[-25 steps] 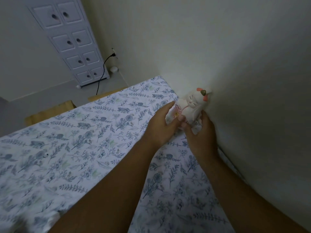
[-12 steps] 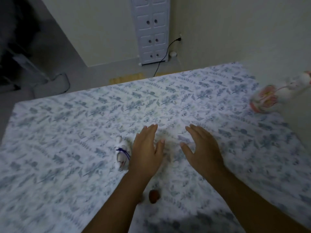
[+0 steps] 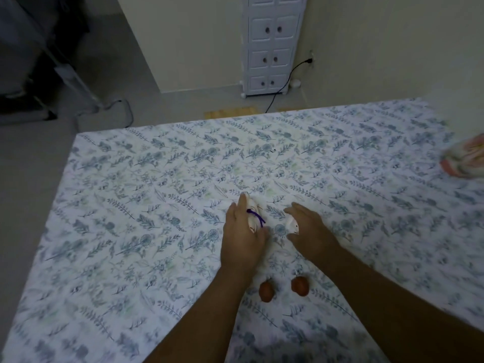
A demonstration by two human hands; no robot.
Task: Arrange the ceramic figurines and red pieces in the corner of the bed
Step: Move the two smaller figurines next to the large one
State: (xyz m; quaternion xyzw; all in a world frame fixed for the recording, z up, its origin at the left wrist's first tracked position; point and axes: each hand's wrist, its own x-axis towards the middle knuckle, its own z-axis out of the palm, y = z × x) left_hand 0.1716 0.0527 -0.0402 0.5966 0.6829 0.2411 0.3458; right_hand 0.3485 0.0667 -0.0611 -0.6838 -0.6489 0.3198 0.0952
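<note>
Head view: both forearms reach forward over the bed sheet. Left hand palm-down, fingers curled round a white figurine with purple cord, gripping it mid-bed. Right hand cupped over a small white figurine; whether it grips, unclear. Two red pieces lie between the forearms. Pink-flowered figurine at right edge.

A dim room with pale cream walls. A bed fills the lower view, covered in a white sheet printed with blue-grey leaves. Beyond it lies a grey floor. A tall white cabinet with small drawers stands in the far corner; beside it, a black cable runs down from a wall socket.
</note>
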